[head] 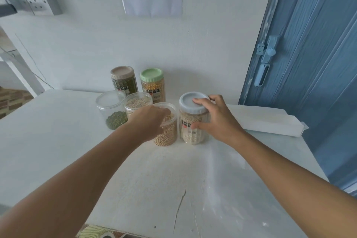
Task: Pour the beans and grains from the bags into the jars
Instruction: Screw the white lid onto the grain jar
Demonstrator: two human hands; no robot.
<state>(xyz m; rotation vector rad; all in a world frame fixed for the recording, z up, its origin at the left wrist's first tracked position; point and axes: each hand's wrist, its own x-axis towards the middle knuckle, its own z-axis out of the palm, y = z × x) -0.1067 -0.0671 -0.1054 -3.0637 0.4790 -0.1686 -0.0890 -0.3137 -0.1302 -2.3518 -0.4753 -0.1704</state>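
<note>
Several clear plastic jars stand near the wall on a white table (pixel 58 141). My right hand (pixel 214 120) grips the jar with the pale blue lid (pixel 191 121), full of pale grains, fingers over the lid and thumb on its side. My left hand (pixel 148 121) grips the rim of an open jar of yellowish beans (pixel 168 135) just left of it. Behind stand an open jar of pale grains (pixel 137 103), an open jar with a few green beans (pixel 113 114), a beige-lidded jar of green beans (pixel 124 80) and a green-lidded jar of yellow grains (pixel 152 85). No bags are in view.
A long white box (pixel 270 121) lies on the table to the right of my right hand. A blue door (pixel 309 54) with a latch stands at the right. A white wall with a socket (pixel 36 2) is behind the jars.
</note>
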